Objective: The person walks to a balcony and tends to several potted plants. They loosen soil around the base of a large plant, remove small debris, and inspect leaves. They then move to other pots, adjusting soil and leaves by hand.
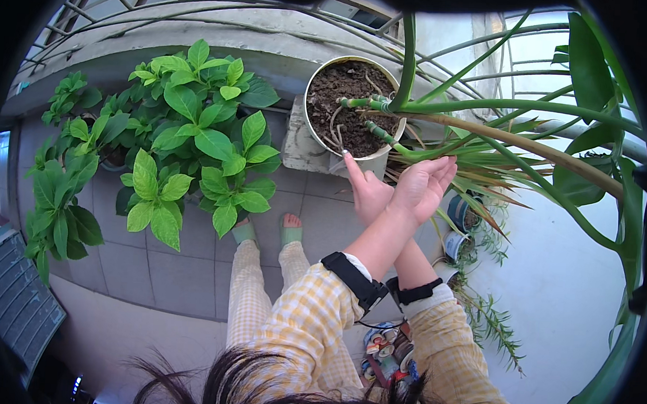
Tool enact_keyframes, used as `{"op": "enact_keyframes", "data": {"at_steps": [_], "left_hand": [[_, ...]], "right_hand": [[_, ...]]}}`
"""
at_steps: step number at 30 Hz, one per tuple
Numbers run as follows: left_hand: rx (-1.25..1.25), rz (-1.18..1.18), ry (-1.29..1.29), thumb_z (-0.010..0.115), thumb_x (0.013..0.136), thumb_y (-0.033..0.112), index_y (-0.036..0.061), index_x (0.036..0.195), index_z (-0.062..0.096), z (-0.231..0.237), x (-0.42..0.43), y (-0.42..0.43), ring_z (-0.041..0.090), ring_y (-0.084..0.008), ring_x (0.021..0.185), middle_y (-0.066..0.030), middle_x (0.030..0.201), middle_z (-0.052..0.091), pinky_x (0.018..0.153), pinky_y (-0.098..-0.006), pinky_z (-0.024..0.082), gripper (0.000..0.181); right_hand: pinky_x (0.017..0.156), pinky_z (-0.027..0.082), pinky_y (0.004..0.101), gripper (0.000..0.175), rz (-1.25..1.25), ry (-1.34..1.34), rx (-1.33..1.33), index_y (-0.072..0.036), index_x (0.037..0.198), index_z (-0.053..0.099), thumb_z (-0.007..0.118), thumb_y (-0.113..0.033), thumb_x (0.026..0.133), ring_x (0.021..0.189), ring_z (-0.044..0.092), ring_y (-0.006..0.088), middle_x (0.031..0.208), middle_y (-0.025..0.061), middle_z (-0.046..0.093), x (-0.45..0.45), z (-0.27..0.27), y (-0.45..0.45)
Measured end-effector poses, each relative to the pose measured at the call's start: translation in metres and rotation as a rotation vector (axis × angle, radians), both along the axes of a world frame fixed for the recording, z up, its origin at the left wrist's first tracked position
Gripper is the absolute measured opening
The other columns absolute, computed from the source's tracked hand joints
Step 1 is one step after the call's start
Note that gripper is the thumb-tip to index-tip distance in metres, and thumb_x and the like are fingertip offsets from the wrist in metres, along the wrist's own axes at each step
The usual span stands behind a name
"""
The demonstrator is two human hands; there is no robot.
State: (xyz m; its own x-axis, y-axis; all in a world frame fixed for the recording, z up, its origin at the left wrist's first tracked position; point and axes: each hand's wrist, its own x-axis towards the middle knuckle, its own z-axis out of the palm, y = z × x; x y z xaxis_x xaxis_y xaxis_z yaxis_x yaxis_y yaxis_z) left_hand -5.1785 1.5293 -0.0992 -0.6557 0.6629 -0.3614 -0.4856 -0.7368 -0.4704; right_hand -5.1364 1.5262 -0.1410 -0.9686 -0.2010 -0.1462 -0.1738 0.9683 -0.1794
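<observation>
My forearms cross, the left one over the right. My right hand (pixel 369 192) points its index finger at the near rim of a round pot (pixel 397 143) of dark soil (pixel 337 93); the fingertip is at the rim beside a pale root (pixel 338 131), and the other fingers look curled. To the right, my left hand (pixel 426 186) holds nothing, palm turned up and fingers stretched out, just below a thick green stem (pixel 430 151). Several long stems, one of them brown (pixel 502 135), lean out of the pot to the right. Ties are wound round the stem bases (pixel 381 102).
The pot stands on a worn block (pixel 299 146) by a ledge with metal railings (pixel 201 17). Leafy potted plants (pixel 211 141) crowd the left. Small hanging pots (pixel 458 245) and spiky leaves (pixel 489 172) are at right. My feet (pixel 290 230) are on floor tiles.
</observation>
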Motion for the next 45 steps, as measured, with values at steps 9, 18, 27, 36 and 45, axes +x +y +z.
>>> {"op": "enact_keyframes", "data": {"at_steps": [9, 18, 27, 36, 45], "left_hand": [[-0.013, -0.002, 0.003, 0.057, 0.087, -0.004, -0.0094, 0.114, 0.044, 0.0, -0.001, -0.002, 0.051, -0.025, 0.117, -0.0177, 0.118, 0.052, 0.103, -0.0343, 0.044, 0.03], [-0.024, -0.048, 0.04, 0.056, 0.089, 0.0, -0.0046, 0.107, 0.052, 0.003, -0.001, -0.005, 0.055, -0.0204, 0.109, -0.0113, 0.112, 0.057, 0.098, -0.0317, 0.046, 0.019], [0.054, -0.104, 0.049, 0.054, 0.091, 0.003, -0.0042, 0.111, 0.048, -0.006, 0.002, -0.017, 0.049, -0.023, 0.12, -0.0137, 0.12, 0.052, 0.104, -0.0357, 0.041, 0.022], [0.037, -0.116, 0.205, 0.049, 0.095, 0.007, -0.0025, 0.14, 0.026, 0.021, 0.019, -0.091, 0.039, -0.0295, 0.131, -0.0196, 0.139, 0.038, 0.109, -0.0402, 0.035, 0.051], [-0.375, -0.099, 0.161, 0.037, 0.1, 0.021, 0.0125, 0.149, 0.018, 0.011, 0.119, -0.27, 0.04, -0.0292, 0.132, -0.0172, 0.148, 0.033, 0.111, -0.0461, 0.029, 0.054]], "right_hand": [[0.048, 0.043, 0.0381, 0.057, 0.004, 0.072, -0.063, -0.02, 0.141, 0.04, 0.056, -0.009, 0.087, 0.049, 0.052, 0.0276, 0.071, 0.0107, 0.053, -0.008, -0.007, -0.016], [0.06, 0.047, 0.0345, 0.063, 0.042, -0.032, 0.063, -0.017, 0.137, 0.048, 0.057, 0.001, 0.077, 0.061, 0.057, 0.0256, 0.076, 0.0132, 0.056, -0.004, 0.022, 0.009], [0.047, 0.046, 0.0391, 0.045, -0.246, 0.125, -0.087, -0.02, 0.134, 0.051, 0.056, -0.015, 0.09, 0.047, 0.054, 0.0274, 0.065, 0.0094, 0.055, 0.0, 0.015, -0.046], [0.048, 0.048, 0.0415, 0.049, -0.191, 0.237, -0.066, -0.016, 0.135, 0.049, 0.054, -0.007, 0.087, 0.056, 0.058, 0.0308, 0.073, 0.0119, 0.053, -0.041, -0.017, -0.068], [0.058, 0.05, 0.0475, 0.042, -0.553, 0.202, -0.081, -0.007, 0.134, 0.046, 0.048, -0.013, 0.093, 0.065, 0.063, 0.0376, 0.07, 0.0213, 0.061, -0.1, -0.028, -0.084]]}}
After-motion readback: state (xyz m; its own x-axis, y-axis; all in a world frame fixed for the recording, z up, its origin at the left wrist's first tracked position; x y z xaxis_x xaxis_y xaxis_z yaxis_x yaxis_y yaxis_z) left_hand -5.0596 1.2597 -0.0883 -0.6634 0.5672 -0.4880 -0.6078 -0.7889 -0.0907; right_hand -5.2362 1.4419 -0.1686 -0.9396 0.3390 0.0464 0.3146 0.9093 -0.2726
